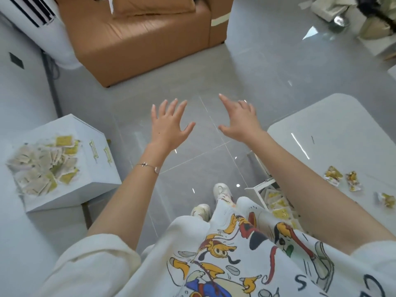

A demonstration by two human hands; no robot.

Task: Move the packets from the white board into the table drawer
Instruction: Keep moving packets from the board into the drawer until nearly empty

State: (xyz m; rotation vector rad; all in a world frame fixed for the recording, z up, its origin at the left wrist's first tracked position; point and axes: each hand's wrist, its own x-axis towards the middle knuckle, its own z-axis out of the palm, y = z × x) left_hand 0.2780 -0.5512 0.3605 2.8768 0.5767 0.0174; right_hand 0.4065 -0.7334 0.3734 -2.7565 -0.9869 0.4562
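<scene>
Both bare hands are held out over the grey tiled floor (192, 86), fingers spread and nothing gripped: the left hand (169, 125) with a thin bracelet (147, 165) at its wrist, the right hand (240, 118) just beside it. A heap of yellow and pale packets (42, 166) is seen on the white board (85, 133) at the left. At the right, more packets (278, 206) lie in the open table drawer (257, 189), partly hidden by the right arm. Three loose packets (351, 181) lie on the white table (332, 125). A tan sofa (139, 39) stands far off
</scene>
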